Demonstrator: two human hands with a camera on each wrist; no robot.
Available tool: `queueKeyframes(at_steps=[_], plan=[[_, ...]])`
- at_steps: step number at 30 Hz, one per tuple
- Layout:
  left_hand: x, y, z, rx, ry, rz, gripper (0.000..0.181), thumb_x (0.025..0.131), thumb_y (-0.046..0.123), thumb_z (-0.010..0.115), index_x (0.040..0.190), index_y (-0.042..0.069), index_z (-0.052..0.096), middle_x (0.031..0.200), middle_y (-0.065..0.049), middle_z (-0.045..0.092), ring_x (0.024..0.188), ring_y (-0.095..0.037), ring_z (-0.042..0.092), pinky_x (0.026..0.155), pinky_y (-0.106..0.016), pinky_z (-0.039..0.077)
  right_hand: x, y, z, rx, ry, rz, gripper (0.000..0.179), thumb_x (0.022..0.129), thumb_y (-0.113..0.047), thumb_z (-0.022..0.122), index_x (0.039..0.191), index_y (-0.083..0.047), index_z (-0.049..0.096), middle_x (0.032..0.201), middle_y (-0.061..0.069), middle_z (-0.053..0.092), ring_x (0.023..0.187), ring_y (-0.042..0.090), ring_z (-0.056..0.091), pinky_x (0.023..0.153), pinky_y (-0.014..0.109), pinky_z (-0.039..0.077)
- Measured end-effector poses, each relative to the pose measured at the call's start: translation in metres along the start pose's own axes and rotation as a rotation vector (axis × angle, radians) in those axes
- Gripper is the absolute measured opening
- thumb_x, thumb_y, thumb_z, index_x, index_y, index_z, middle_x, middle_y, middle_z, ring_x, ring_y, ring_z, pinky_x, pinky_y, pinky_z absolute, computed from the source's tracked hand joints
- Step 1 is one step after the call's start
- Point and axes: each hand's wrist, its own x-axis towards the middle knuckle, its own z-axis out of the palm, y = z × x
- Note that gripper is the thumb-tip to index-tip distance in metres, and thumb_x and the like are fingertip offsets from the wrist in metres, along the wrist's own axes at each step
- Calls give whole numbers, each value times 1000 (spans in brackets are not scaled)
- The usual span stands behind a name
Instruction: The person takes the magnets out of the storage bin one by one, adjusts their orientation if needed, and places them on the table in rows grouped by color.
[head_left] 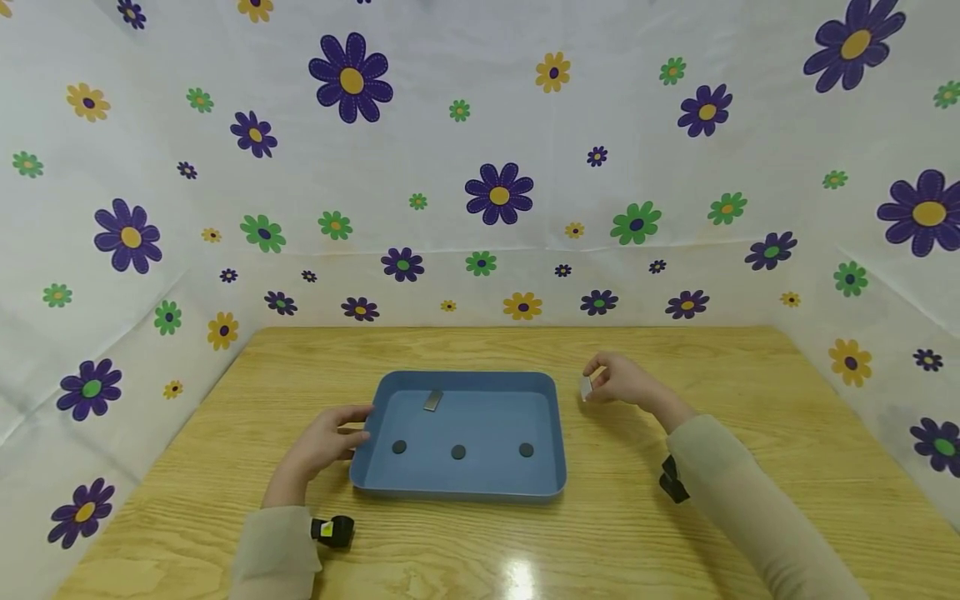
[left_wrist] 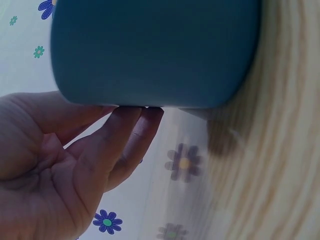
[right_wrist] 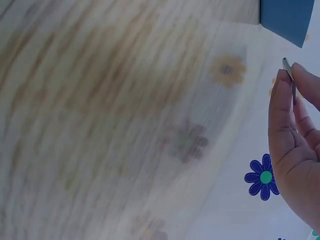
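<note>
Blue tray (head_left: 480, 473), one: rectangular, rounded at the corners, flat on the wood-grain tabletop (head_left: 300, 362) before the person I watched.

Contents of same: three dark round discs in a spaced row toward the near wall, namely a left disc (head_left: 400, 447), a middle disc (head_left: 458, 452) and a right disc (head_left: 527, 450); also one grey rectangular piece (head_left: 433, 401), lying aslant near the far wall, left of centre.

Left hand (head_left: 318, 442): fingers loosely extended, tips touching the outside of the tray's left wall, not closed round anything.

Right hand (head_left: 622, 382): to the right of the tray and apart from it, pinching a small, thin, pale piece (head_left: 586, 388) between thumb and fingers.

Sundries: pale sleeves (head_left: 276, 546) on both arms; a black device (head_left: 335, 532) at each wrist.

Surround: white cloth (head_left: 420, 158), printed with purple, yellow and green flowers, behind the tabletop and along both sides.
</note>
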Motion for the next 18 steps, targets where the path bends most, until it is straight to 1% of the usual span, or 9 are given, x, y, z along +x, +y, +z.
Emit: queueKeyframes(at_steps=[4,9,16,18], plan=[[0,0,0,-6,1,1,45,88,1,51,131,-5,38,130,-26,38,110,-39,45,75,-39,49,2,3,1,-35,3,32,32,73,1,67,100,7,50,73,9,53,66,16,48,59,27,47],[-1,0,1,-6,4,3,45,88,1,51,131,-5,39,130,-26,38,111,-39,45,75,-39,49,3,6,6,-90,4,43,31,72,1,67,98,7,51,78,12,55,69,19,50,58,27,46],[1,-1,0,-11,6,3,45,88,0,51,130,-5,39,129,-26,38,111,-39,45,75,-39,50,7,8,11,-142,22,69,32,71,1,68,98,8,52,68,7,50,61,16,45,53,25,42],[1,-1,0,-12,6,2,45,88,0,51,130,-5,39,130,-26,38,111,-39,45,75,-38,50,8,9,13,-159,23,75,31,73,1,66,99,9,52,67,6,51,61,16,45,53,25,42]])
